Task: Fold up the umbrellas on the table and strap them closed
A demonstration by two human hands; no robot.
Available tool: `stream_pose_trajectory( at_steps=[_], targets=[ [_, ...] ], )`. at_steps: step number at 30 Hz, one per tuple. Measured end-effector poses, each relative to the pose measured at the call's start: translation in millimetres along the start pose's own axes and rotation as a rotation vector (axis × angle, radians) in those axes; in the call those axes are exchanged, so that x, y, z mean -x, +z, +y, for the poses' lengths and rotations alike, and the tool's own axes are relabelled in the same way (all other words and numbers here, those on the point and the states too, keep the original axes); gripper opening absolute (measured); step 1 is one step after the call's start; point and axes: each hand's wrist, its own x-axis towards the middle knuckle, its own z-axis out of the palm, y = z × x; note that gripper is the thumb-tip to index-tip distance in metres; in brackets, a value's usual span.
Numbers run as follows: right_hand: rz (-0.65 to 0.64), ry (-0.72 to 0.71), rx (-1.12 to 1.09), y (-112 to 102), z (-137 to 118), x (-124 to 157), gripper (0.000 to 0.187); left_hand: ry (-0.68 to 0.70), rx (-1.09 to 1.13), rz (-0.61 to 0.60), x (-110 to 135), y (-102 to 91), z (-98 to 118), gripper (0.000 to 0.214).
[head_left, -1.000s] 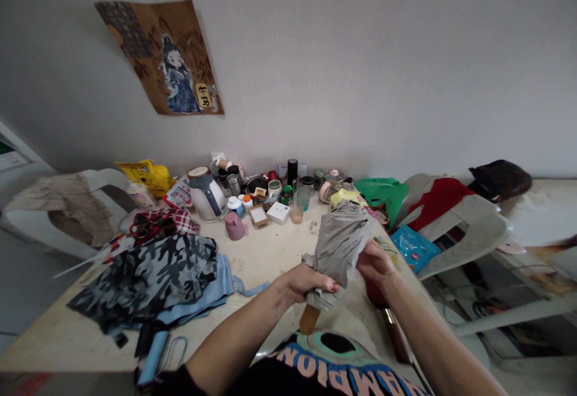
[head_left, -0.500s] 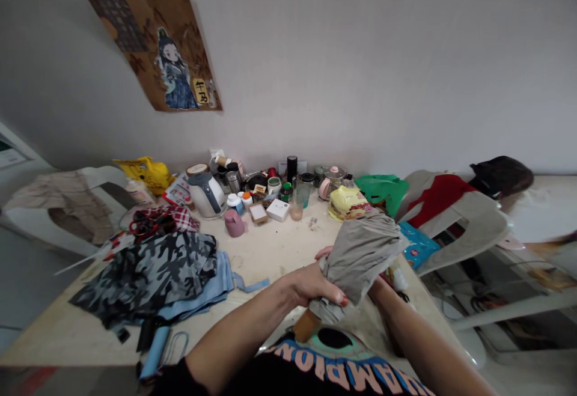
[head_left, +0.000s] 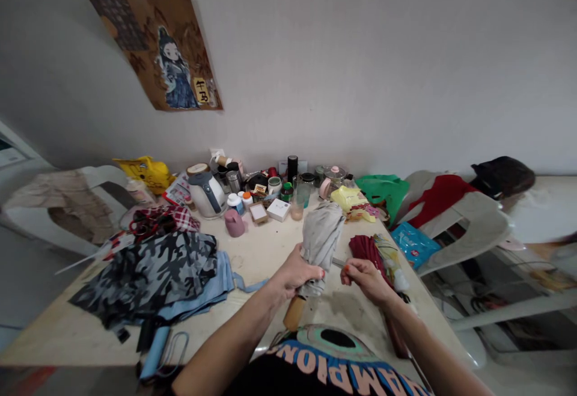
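Grey folding umbrella (head_left: 321, 234): held above the near part of the table (head_left: 270, 243), canopy bunched and tilted away from the wearer, wooden handle (head_left: 294, 313) pointing back toward the printed black shirt (head_left: 342, 378). From my remote seat I read the left hand (head_left: 300, 273) as wrapped firmly round the lower canopy, thumb across the front. Right hand (head_left: 360, 276): fingertips pinched together at the end of a narrow grey strap (head_left: 337, 262) that spans the gap from the canopy.

Nearest obstruction: a maroon folded umbrella (head_left: 366, 247) just beyond the right hand, its lower part passing behind the right forearm. Against its far side I note a yellowish patterned bundle (head_left: 386, 250).

To the left, well apart from the hands, a grey camouflage umbrella (head_left: 155, 273) lies spread loosely over a light blue one (head_left: 216, 294), whose strap trails toward the left forearm.

Farther back, I log a pink cup (head_left: 234, 224), a white box (head_left: 278, 210), an electric kettle (head_left: 207, 194) and a yellow plastic bag (head_left: 351, 199), the bag behind the raised canopy. Green bag (head_left: 385, 190) at the far right corner.
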Motion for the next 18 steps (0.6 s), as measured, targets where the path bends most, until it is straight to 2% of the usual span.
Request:
stream_pose_trajectory(
  at_steps=[2, 5, 8, 10, 12, 15, 18],
  targets=[
    [0.076, 0.006, -0.042, 5.0, -1.4, 1.3, 0.05, 0.043, -0.017, 0.101, -2.0, -3.1, 3.7, 0.07],
    [0.15, 0.01, -0.035, 14.7, -12.8, 7.0, 0.049, 0.095, -0.076, 0.187, -10.4, -8.1, 6.1, 0.074],
    [0.199, -0.004, 0.037, 27.6, -33.2, 13.2, 0.047, 0.203, -0.307, 0.27, -20.5, -9.4, 4.3, 0.06],
    [0.207, -0.035, 0.161, 38.2, -48.0, 13.2, 0.046, 0.29, -0.507, 0.302, -24.0, -6.0, 1.7, 0.042],
    [0.196, -0.087, 0.303, 49.7, -60.8, 8.7, 0.044, 0.343, -0.621, 0.326, -24.6, 0.1, -1.9, 0.033],
    [0.215, -0.169, 0.427, 64.2, -74.2, -1.4, 0.042, 0.364, -0.59, 0.327, -24.2, 9.6, -9.2, 0.035],
    [0.218, -0.238, 0.472, 68.4, -81.1, -6.0, 0.039, 0.395, -0.345, 0.208, -25.0, 13.7, -14.7, 0.034]
  ],
)
